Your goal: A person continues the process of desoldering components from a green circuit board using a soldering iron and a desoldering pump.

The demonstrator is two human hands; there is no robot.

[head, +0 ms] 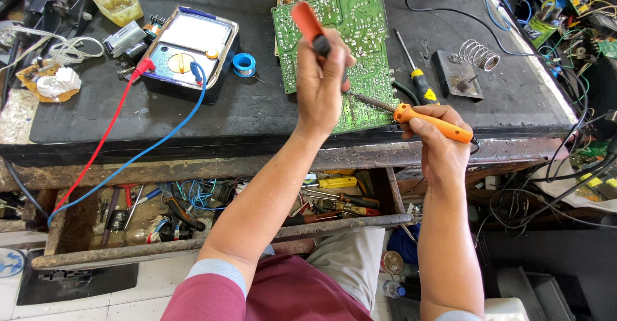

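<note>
The right hand (442, 142) is closed around the orange handle of a soldering iron (429, 120), a slim tool whose bright plastic grip gives way to a dark metal shaft. Its long axis runs nearly level across the bench edge, rising slightly away from the hand, and the tip points to the left of the right hand, ending on the lower part of the green circuit board (340, 51) just beneath the left hand (324, 80). The left hand is wrapped tight around a tool with an orange-red handle (310, 26) and a dark collar; that handle sticks up and away from the hand, leaning a little left, while its working end is hidden below the fingers against the board. The board lies flat, solder side up, under and beyond both hands. Past the right hand lie a yellow-handled screwdriver (414, 73) and a coiled iron stand (477, 55); well left of the left hand sits a multimeter (189, 48) with red and blue leads.
</note>
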